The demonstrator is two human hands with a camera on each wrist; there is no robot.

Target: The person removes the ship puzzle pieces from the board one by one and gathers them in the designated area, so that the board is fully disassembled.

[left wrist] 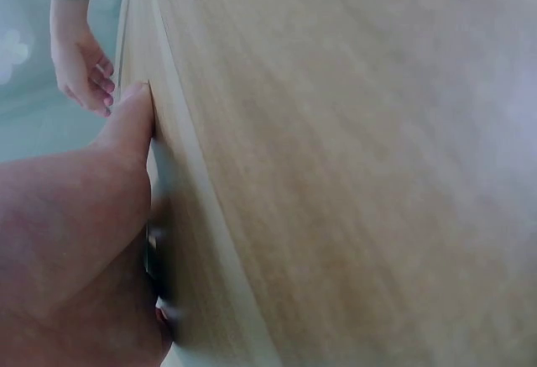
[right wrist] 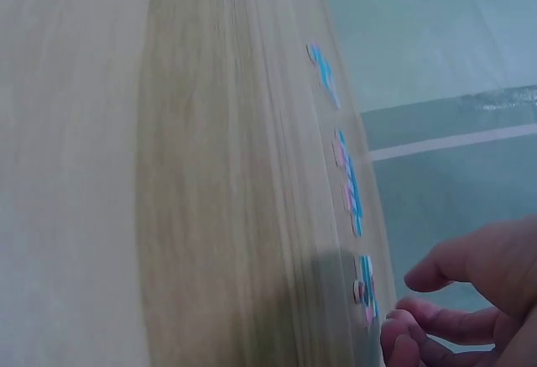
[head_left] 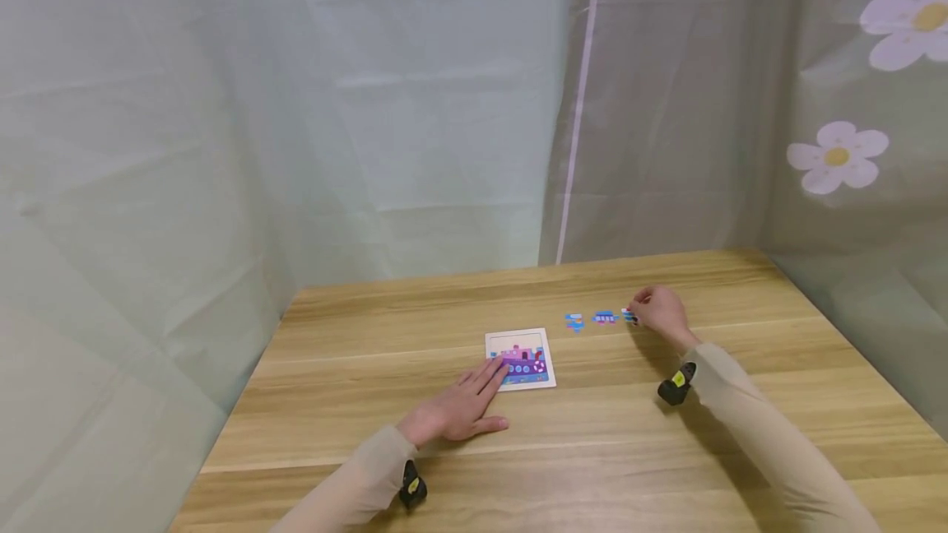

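Note:
My left hand [head_left: 462, 408] lies flat with straight fingers, its fingertips resting on the lower left of a white-framed jigsaw board [head_left: 550, 364]. The board shows a pink and purple ship; a pale bare area is at its top. My right hand [head_left: 659, 312] hovers at the rightmost loose jigsaw piece [head_left: 628, 316], blue and white. In the right wrist view that piece [right wrist: 367, 290] lies on the table, with the thumb and bent fingers beside it and a gap between them. Left of it lie a blue-purple jigsaw piece [head_left: 605, 317] and a blue-orange jigsaw piece [head_left: 573, 320].
The wooden table [head_left: 355, 410] extends around both arms. Its far edge meets a hanging pale curtain [head_left: 415, 122], and a grey curtain with white flowers [head_left: 837, 157] hangs at the right. Each wrist wears a black strapped device [head_left: 676, 386].

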